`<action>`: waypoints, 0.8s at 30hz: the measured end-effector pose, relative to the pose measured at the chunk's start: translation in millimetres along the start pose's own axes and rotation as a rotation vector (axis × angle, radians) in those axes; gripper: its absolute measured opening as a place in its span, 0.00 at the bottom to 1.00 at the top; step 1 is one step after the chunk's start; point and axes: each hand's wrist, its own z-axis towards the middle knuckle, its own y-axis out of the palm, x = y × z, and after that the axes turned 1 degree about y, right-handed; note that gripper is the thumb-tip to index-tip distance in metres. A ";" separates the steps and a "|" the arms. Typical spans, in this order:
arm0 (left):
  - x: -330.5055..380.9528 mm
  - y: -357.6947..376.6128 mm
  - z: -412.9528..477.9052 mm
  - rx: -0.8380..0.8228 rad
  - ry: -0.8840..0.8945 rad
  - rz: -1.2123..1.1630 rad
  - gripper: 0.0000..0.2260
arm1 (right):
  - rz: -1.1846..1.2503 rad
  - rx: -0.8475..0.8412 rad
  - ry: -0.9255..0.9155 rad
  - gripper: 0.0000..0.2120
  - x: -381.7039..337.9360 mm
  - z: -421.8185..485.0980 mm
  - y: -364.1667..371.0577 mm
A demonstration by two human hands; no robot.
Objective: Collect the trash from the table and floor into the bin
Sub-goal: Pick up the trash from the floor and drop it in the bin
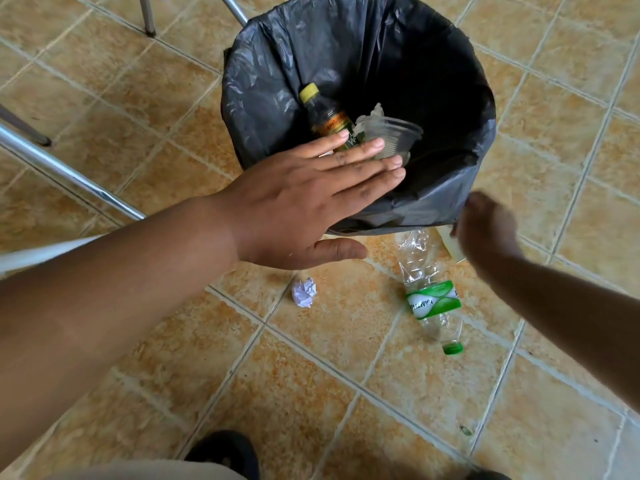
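A bin lined with a black bag [266, 84] stands on the tiled floor. Inside it lie a dark bottle with a yellow cap [320, 110], a clear plastic cup [393, 135] and some crumpled tissue [372, 114]. My left hand [304, 199] hovers flat over the bin's near rim, fingers spread, holding nothing. Blurred and low at the bin's right front, my right hand [488, 223] has its fingers curled on a pale cup [450, 245] on the floor. A crushed clear bottle with a green label [431, 299] and a crumpled paper ball [304, 292] lie in front of the bin.
Metal furniture legs [69, 174] cross the left side, and another leg [147, 15] stands at the top. A pale table edge [41, 252] shows at the left behind my forearm. My dark shoe [225, 452] is at the bottom.
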 end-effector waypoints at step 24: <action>-2.4 1.8 0.3 0.017 -0.021 -0.048 0.28 | -0.589 -0.692 -1.315 0.20 -41.1 -100.1 128.9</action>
